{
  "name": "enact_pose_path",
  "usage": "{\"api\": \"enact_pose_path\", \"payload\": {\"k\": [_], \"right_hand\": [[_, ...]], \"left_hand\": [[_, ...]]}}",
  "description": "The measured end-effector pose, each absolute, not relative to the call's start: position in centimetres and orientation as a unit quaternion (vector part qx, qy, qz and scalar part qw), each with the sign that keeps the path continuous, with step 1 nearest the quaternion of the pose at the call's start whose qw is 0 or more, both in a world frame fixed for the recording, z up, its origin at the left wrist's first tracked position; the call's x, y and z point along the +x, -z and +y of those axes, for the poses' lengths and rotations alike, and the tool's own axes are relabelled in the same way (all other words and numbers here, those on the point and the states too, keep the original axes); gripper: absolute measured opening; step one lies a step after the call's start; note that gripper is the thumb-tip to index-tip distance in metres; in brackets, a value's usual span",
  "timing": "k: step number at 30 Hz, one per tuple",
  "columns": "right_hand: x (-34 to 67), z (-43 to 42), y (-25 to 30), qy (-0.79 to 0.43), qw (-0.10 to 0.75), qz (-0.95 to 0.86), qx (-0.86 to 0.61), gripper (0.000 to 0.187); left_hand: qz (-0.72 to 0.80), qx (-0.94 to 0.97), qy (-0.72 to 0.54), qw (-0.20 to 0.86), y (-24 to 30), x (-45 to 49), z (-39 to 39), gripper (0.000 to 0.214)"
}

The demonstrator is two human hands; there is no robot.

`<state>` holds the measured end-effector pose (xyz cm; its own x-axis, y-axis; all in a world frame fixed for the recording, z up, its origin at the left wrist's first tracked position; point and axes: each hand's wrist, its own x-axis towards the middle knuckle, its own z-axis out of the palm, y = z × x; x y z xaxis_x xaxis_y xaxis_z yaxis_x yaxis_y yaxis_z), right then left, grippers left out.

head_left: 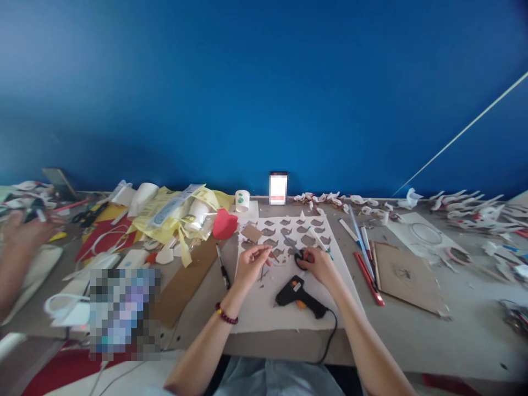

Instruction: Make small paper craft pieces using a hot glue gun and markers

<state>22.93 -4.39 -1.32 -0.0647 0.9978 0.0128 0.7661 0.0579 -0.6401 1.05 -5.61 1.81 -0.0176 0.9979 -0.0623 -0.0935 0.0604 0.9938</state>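
My left hand (253, 264) is closed in a pinch above a white sheet; between its fingertips is something small that I cannot make out. Facing it, my right hand (320, 264) grips the black handles of a pair of scissors (302, 260), whose blades point away to the upper left. The white sheet (251, 316) under both hands has rows of bird-like shapes cut out of it. A black hot glue gun (299, 296) with an orange trigger lies on the sheet, just below my hands.
Beside the sheet lie a black pen (223, 267), a brown cardboard strip (190, 283), a red cutter (369, 279) and a cardboard piece (406, 278). Small white birds (357, 199) line the wall. A lit phone (278, 188) stands behind. Another person's hand (31, 228) is at far left.
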Motion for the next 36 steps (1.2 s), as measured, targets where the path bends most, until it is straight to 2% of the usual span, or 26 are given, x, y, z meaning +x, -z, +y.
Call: {"api": "enact_pose_path", "payload": {"k": [4, 7, 11, 14, 19, 36], "right_hand": [[23.0, -4.5, 0.6, -0.205, 0.243, -0.708, -0.631, 0.015], [22.6, -4.9, -0.3, -0.130, 0.306, -0.735, -0.591, 0.011], [21.4, -5.7, -1.2, -0.080, 0.380, -0.806, -0.446, 0.014], [20.6, -6.4, -1.6, -0.042, 0.365, -0.850, -0.378, 0.019], [20.2, -6.9, -1.6, -0.011, 0.340, -0.871, -0.354, 0.023], [19.8, -7.0, -1.5, -0.064, 0.344, -0.863, -0.365, 0.023]], "left_hand": [[0.494, 0.454, -0.516, 0.533, -1.7, 1.0, -5.6, 0.032], [0.490, 0.450, -0.509, 0.546, -1.7, 1.1, -5.7, 0.032], [0.473, 0.430, -0.510, 0.576, -1.6, 1.4, -5.7, 0.033], [0.461, 0.437, -0.504, 0.585, -1.5, 1.5, -5.7, 0.033], [0.464, 0.458, -0.485, 0.583, -1.5, 1.6, -5.9, 0.031], [0.437, 0.475, -0.468, 0.603, -1.4, 1.7, -6.0, 0.035]]}}
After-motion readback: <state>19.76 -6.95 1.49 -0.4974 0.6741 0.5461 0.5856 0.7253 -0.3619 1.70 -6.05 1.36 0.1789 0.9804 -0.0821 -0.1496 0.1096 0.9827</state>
